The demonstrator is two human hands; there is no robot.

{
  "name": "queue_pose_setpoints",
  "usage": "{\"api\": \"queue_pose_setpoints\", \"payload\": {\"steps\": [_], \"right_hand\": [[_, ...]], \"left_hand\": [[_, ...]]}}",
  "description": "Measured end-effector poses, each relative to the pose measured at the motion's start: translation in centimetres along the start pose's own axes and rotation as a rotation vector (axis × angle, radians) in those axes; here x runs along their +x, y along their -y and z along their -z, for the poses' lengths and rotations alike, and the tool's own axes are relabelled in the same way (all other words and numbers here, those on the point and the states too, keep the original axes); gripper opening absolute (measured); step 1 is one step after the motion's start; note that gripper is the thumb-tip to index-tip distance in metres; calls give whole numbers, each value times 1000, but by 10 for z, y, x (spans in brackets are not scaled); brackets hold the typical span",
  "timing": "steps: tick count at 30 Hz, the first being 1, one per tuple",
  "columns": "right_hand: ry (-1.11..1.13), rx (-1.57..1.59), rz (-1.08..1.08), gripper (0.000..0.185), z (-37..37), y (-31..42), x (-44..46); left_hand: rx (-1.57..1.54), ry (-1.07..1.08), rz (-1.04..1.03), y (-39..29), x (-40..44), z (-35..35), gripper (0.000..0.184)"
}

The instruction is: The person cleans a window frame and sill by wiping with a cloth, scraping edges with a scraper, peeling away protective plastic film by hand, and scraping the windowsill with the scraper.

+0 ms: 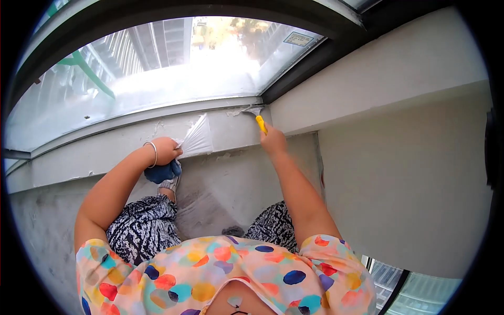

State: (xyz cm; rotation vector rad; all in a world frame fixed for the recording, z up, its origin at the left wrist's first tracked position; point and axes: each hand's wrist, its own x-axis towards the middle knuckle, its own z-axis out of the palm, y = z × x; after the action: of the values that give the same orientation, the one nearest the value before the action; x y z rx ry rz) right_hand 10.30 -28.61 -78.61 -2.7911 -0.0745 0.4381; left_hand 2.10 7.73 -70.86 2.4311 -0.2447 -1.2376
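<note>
My right hand (273, 140) is closed around the yellow handle of a scraper (261, 123). The scraper's blade meets the ledge below the window frame, near the corner, where whitish loose scraps (240, 110) lie. Closed at the left, my left hand (167, 150) pinches a white plastic film (198, 137), which fans out in creases over the sill's front face. A dark blue cloth-like bundle (163, 172) shows just under my left hand; whether that hand also holds it I cannot tell.
A large window (173, 73) in a dark frame stands in front, with green tape (89, 73) at its left. The pale sill (105, 152) runs below it. A wall (399, 168) rises at right. My legs and a shoe are on the grey, smudged floor (205, 205).
</note>
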Motion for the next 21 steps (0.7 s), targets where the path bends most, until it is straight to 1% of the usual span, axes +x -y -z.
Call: {"api": "queue_pose_setpoints", "payload": {"steps": [2,4,5,8,11,13,15,17,18,21], "right_hand": [[-15,9,-9,40,-14,-6,-16],[-66,27,41,40,-19,-13,-22],[-82,35,59,40,-21,-17,-27],[-54,127,54,40,-18,-31,-34],[1,75,-50,39,0,-8,-10],[-3,53,-51,38,-2,10,6],[-14,35,-80,38,-10,6,-20],[-109,20,-48,38,-19,-7,-19],[-128,40,-17,39,-17,-8,-17],[-109,89,29,39,-9,-23,-34]], "left_hand": [[-9,5,17,0,-4,-4,40],[-14,10,45,-1,-6,5,40],[-18,-13,28,3,-5,2,41],[-11,14,48,6,0,-3,41],[-23,15,47,5,0,-2,41],[-36,8,63,-1,-2,8,41],[-17,53,51,-6,-12,1,41],[36,36,32,-3,-5,9,41],[34,59,54,-3,-5,9,41],[44,63,86,-2,-5,7,41]]}}
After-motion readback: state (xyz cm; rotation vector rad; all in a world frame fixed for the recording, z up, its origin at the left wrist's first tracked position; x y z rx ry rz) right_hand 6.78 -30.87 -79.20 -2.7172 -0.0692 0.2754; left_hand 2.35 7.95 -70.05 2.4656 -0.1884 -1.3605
